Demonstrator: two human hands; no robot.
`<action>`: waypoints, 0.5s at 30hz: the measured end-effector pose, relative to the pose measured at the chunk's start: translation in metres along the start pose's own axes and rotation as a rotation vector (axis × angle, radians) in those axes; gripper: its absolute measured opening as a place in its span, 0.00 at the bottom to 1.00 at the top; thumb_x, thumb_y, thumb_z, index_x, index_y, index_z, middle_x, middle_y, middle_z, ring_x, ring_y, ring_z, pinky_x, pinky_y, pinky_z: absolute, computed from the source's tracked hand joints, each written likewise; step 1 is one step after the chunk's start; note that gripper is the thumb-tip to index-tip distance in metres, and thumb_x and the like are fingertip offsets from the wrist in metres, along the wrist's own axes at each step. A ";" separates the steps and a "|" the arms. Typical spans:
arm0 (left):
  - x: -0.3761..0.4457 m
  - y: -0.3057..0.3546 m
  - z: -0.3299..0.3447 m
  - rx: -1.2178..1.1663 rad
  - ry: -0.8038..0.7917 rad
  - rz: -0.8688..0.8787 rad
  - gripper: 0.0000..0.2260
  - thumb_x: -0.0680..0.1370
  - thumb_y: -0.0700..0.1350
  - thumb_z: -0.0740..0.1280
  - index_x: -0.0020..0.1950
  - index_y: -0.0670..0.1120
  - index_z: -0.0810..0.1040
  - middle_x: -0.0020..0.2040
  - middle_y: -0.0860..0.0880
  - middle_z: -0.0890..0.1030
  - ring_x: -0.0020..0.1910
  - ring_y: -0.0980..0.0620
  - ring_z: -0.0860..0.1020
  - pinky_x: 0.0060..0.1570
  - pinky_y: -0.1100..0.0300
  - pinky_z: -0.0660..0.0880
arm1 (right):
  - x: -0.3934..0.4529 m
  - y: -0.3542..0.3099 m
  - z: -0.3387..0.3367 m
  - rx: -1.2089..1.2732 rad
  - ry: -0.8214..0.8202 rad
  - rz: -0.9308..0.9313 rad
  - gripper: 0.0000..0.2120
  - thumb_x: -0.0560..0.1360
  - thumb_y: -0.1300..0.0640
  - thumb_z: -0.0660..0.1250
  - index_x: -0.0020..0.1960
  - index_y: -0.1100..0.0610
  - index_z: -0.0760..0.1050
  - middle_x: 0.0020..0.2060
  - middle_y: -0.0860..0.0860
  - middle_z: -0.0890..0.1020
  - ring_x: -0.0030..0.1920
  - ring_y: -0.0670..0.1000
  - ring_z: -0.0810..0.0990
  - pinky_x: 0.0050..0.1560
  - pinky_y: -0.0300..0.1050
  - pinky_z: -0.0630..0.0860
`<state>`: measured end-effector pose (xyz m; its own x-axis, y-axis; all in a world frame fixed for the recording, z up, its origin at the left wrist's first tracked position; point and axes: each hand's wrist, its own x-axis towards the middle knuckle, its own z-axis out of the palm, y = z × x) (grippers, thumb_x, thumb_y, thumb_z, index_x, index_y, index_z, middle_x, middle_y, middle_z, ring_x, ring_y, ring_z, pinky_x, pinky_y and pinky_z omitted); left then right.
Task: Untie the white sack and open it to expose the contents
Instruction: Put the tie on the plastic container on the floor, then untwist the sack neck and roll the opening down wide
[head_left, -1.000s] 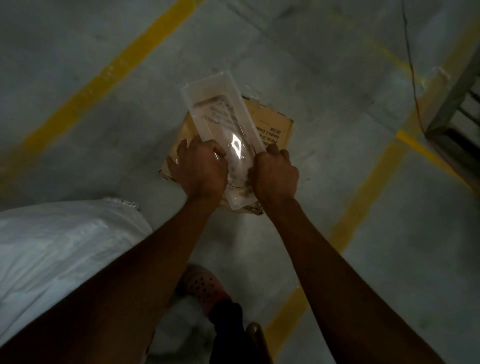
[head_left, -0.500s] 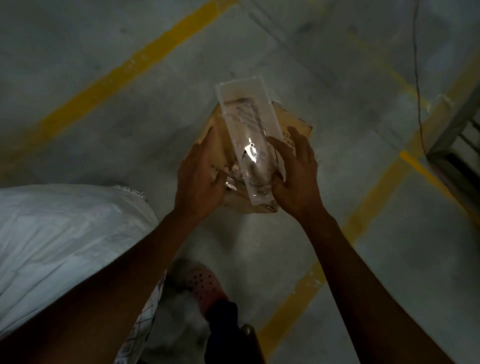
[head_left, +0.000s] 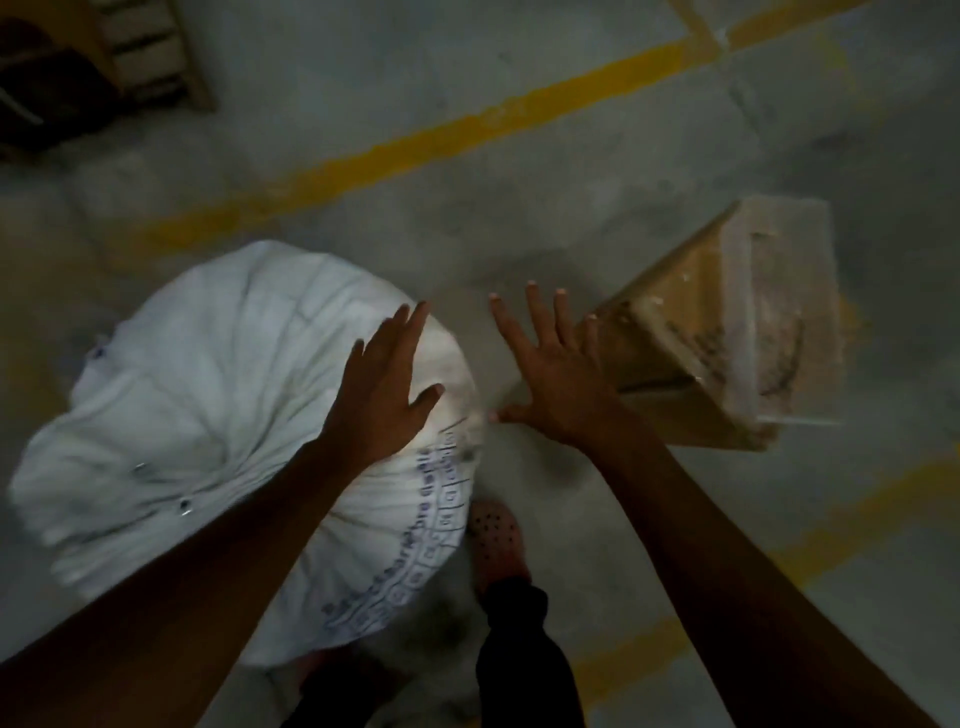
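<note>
Grey concrete floor (head_left: 545, 156) with yellow lines (head_left: 415, 140) lies under me, my shoe (head_left: 496, 540) close below. I have let go of the clear packet; it now rests on the cardboard box (head_left: 691, 332) to my right. Both hands are spread and empty: my left hand (head_left: 387, 387) over the white sack (head_left: 208, 395), my right hand (head_left: 550, 384) above bare floor between sack and box. The sack looks bunched shut, so untying comes next. Open floor lies beyond it.

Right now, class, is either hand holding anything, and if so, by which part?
Nothing is held. The left hand is spread open over the white sack; the right hand is open beside it, fingers splayed.
</note>
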<state>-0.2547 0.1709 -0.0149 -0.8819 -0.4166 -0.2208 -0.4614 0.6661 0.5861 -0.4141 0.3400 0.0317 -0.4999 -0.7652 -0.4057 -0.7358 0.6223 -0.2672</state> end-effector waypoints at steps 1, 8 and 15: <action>-0.016 -0.021 -0.014 0.012 0.020 -0.027 0.42 0.80 0.53 0.70 0.85 0.55 0.45 0.86 0.48 0.53 0.85 0.45 0.53 0.81 0.37 0.53 | 0.006 -0.023 0.005 0.003 -0.032 -0.040 0.62 0.66 0.30 0.73 0.81 0.43 0.33 0.82 0.57 0.34 0.81 0.67 0.35 0.76 0.75 0.42; -0.120 -0.143 -0.090 -0.002 0.148 -0.224 0.43 0.78 0.55 0.71 0.85 0.56 0.48 0.86 0.47 0.55 0.85 0.45 0.53 0.82 0.40 0.48 | 0.039 -0.159 0.041 -0.011 -0.211 -0.274 0.64 0.66 0.33 0.76 0.81 0.41 0.31 0.81 0.54 0.32 0.80 0.64 0.31 0.76 0.72 0.40; -0.206 -0.225 -0.115 0.008 0.280 -0.395 0.44 0.76 0.65 0.65 0.85 0.52 0.50 0.86 0.47 0.55 0.85 0.44 0.53 0.81 0.36 0.50 | 0.071 -0.268 0.065 -0.052 -0.336 -0.487 0.63 0.66 0.33 0.77 0.82 0.41 0.34 0.83 0.53 0.35 0.81 0.62 0.33 0.78 0.68 0.42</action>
<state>0.0422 0.0357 -0.0122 -0.5793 -0.7886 -0.2064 -0.7576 0.4274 0.4934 -0.2229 0.1300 0.0181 0.0664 -0.8612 -0.5039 -0.8698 0.1975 -0.4521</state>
